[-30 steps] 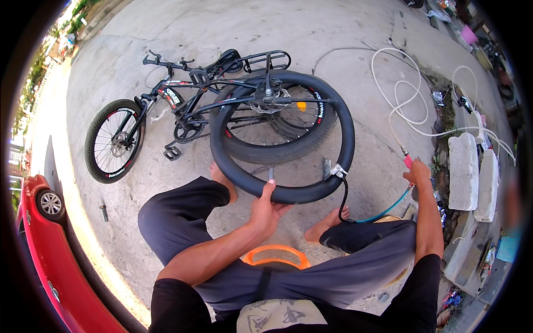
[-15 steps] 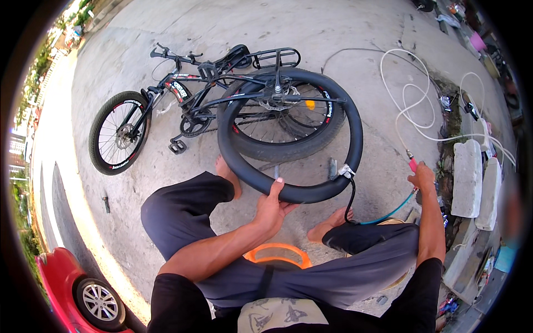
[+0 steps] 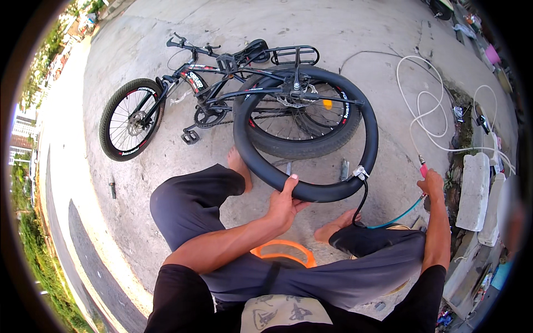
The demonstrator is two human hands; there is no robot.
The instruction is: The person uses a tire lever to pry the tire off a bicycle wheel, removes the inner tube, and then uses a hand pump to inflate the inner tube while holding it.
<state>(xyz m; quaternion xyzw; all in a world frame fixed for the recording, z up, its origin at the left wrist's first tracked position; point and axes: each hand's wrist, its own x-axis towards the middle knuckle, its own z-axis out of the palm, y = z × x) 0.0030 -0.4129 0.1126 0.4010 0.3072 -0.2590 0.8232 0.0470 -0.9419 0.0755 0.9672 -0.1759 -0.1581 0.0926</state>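
My left hand (image 3: pixel 284 205) grips the lower left part of an inflated black inner tube (image 3: pixel 371 150), thumb on top. The tube overlaps the rear wheel (image 3: pixel 330 139) of a black bicycle (image 3: pixel 202 83) lying on its side. My right hand (image 3: pixel 433 186) holds a pink-red air tool (image 3: pixel 423 167), joined to a white hose (image 3: pixel 419 114) and a teal-and-black hose (image 3: pixel 397 216). The latter runs to a silver fitting with pale wrapping (image 3: pixel 360 173) at the tube's lower right. A small grey metal object (image 3: pixel 344 171) is beside that fitting.
My bare feet (image 3: pixel 240 169) are on the concrete, with an orange plastic ring-shaped handle (image 3: pixel 305 251) between my legs. Pale blocks (image 3: pixel 473 191) and clutter line the right side. A tool (image 3: pixel 112 188) lies left of me. A road (image 3: pixel 83 250) and plants border the left.
The red car at the left has moved down and out of view. The bicycle and tube appear shifted right in the picture. Both hands keep their holds.
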